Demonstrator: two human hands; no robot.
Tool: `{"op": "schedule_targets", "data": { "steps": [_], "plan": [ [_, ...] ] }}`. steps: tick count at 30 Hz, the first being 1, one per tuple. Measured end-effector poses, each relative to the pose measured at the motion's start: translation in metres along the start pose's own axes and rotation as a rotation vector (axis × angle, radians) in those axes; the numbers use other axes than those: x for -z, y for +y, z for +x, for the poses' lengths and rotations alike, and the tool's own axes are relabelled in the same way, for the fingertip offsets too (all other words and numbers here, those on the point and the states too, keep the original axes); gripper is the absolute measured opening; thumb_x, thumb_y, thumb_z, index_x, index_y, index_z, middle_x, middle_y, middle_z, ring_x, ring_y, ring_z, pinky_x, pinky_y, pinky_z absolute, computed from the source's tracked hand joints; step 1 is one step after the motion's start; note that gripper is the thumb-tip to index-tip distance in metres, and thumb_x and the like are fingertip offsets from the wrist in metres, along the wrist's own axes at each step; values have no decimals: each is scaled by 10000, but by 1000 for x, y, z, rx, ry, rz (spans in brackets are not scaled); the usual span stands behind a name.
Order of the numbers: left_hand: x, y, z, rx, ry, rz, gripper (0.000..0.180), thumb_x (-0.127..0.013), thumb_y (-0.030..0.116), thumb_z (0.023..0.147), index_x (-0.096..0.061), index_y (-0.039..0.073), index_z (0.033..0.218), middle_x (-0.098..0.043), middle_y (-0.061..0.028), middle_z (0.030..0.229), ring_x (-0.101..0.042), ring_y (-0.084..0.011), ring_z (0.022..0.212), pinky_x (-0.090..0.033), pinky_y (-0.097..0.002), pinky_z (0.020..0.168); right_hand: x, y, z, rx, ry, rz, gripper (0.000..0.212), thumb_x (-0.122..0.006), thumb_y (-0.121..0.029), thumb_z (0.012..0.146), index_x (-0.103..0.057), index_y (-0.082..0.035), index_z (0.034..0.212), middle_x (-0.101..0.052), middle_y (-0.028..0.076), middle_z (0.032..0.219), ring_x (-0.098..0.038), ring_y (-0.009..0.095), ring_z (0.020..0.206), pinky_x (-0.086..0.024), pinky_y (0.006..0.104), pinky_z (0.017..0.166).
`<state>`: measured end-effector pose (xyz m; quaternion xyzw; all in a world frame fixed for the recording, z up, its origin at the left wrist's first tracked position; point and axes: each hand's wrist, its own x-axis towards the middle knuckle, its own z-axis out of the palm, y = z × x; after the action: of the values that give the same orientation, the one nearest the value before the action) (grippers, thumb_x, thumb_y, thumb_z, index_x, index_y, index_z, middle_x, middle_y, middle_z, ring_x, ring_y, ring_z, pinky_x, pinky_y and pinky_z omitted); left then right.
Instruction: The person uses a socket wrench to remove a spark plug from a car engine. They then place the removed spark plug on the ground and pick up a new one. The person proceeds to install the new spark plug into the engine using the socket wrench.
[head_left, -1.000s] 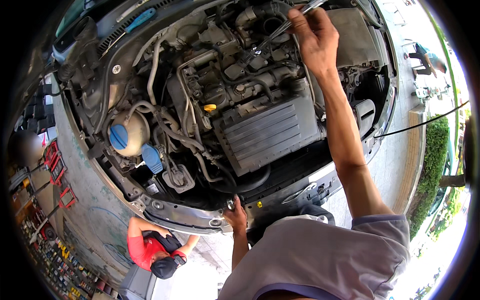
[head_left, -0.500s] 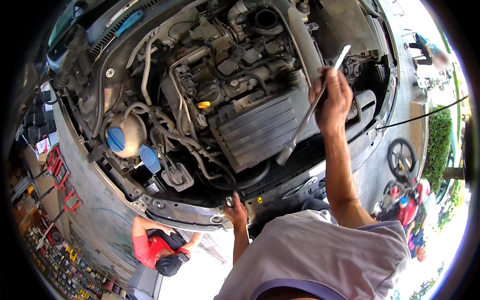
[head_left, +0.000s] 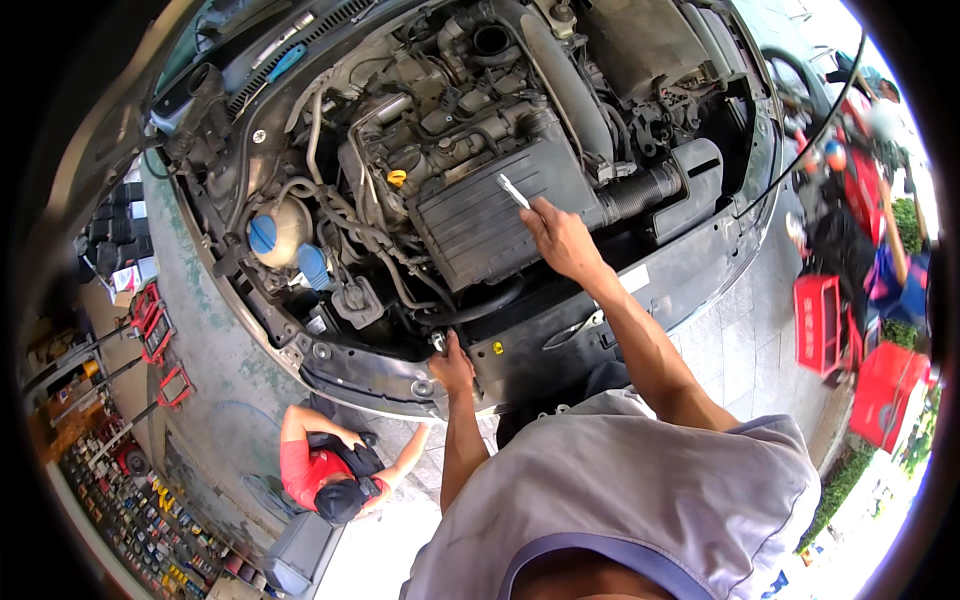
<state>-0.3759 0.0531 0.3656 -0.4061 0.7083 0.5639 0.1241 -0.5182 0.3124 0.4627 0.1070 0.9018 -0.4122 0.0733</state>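
My right hand [head_left: 562,240] is closed round a slim silver metal tool [head_left: 513,190]. The tool's pale end points up and left from my fist, over the ribbed black engine cover [head_left: 480,222]. Its other end is hidden by the hand. My left hand [head_left: 454,366] rests at the front edge of the engine bay, closed on a small tool with a shiny round metal head [head_left: 438,342]. Just past that hand lies a black hose [head_left: 485,308]. The coolant tank [head_left: 285,232], with its blue cap, and the yellow dipstick handle [head_left: 397,178] are further left.
A blue-handled screwdriver [head_left: 288,62] lies by the windscreen. Below left, a person in red [head_left: 330,475] leans close to the bumper. A red motorbike with boxes [head_left: 888,395] and people are at the right. Red stands [head_left: 152,322] and crowded shelves [head_left: 150,500] line the left.
My right hand has swung left and lower with the silver tool, from beside the battery area to over the engine cover. My left hand stays at the front edge. The view has shifted.
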Motion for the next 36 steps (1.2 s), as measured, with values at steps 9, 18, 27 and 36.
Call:
{"op": "schedule_targets", "data": {
  "steps": [9,18,27,36],
  "plan": [
    [-7,3,6,-44,17,-10,576,-634,377,908,-427,48,484,-443,-59,386,-437,-171,281,-317,-314,288,-30,11,87,214,514,-348,175,-572,-274,925,-580,-158,1055,-564,132,802,-611,340,692,-486,473,579],
    [1,-8,-16,-540,76,560,418,-631,386,901,-556,10,737,-640,-177,668,-638,-351,600,-477,-445,533,-66,34,102,367,699,-404,272,-666,-179,804,-616,-190,1071,-489,67,778,-549,262,727,-444,391,630],
    [4,13,-33,-1132,-197,762,204,-714,237,833,-625,80,929,-638,-57,811,-626,-261,745,-519,-376,648,-56,13,108,422,776,-484,154,-616,-199,869,-528,-94,801,-518,89,743,-555,266,681,-457,400,579],
    [-18,-36,-55,-1235,-304,809,202,-731,199,798,-632,106,948,-613,-10,858,-590,-212,708,-490,-339,647,-59,23,103,444,810,-434,149,-608,-203,855,-522,-109,779,-494,107,756,-547,303,703,-450,429,591]
  ]
}}
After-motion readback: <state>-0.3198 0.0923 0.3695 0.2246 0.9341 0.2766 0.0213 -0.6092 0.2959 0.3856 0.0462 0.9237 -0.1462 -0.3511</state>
